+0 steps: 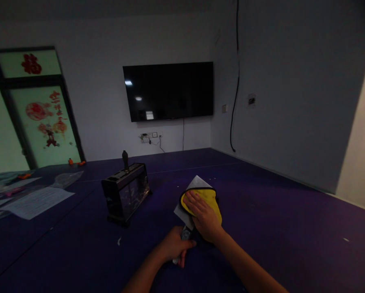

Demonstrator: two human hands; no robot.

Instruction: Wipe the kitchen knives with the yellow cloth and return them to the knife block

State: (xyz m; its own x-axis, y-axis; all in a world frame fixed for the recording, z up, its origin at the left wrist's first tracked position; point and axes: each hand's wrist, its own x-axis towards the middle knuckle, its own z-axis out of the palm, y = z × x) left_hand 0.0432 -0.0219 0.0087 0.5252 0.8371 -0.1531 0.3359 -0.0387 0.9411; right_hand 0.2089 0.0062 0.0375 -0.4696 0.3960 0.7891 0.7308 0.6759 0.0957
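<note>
My left hand (176, 245) is closed around the patterned dark handle of a flat broad-bladed tool (181, 212), whose pale end shows below the fingers. The grey blade points away from me, and its far corner and left side stick out from under a yellow cloth (213, 207) with black edging. My right hand (205, 215) lies over the cloth, fingers stretched together and pressing it against the blade. Most of the blade is hidden by the cloth and hand, so the tool's exact kind cannot be made out.
A black-framed box with clear sides and an upright handle (126, 193) stands left on the purple tabletop (261, 240). Printed sheets (39, 202) and clear plastic (67, 179) lie farther left. Small white scraps dot the surface. A television (170, 91) hangs on the far wall.
</note>
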